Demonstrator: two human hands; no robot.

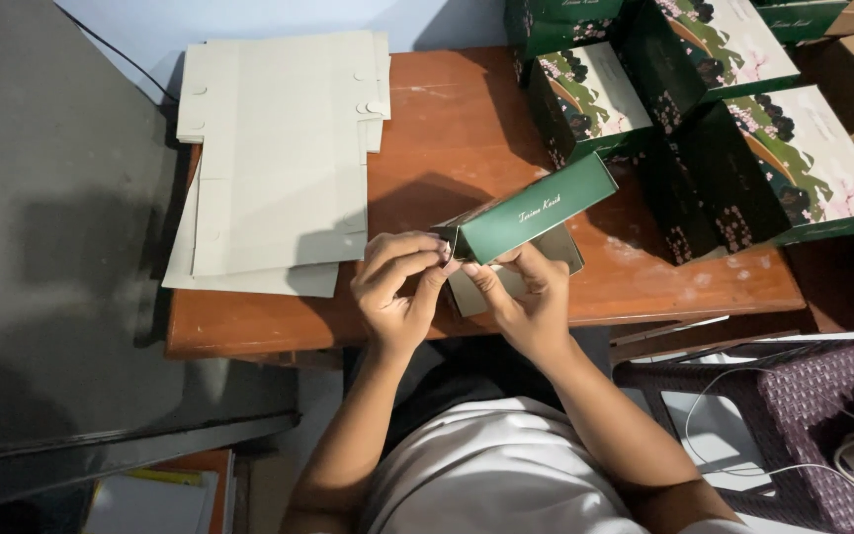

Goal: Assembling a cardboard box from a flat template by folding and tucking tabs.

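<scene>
A long, narrow dark green cardboard box (534, 210) with a grey unprinted inside, only partly folded, is held above the front edge of the table, its closed tip near both hands and its length tilting away toward two o'clock, grey flaps hanging open beneath it.

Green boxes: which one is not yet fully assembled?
The box held in both hands, left hand and right hand at its near end. Its end is open and grey card shows beneath, while the finished boxes sit closed at the table's far right.
</scene>
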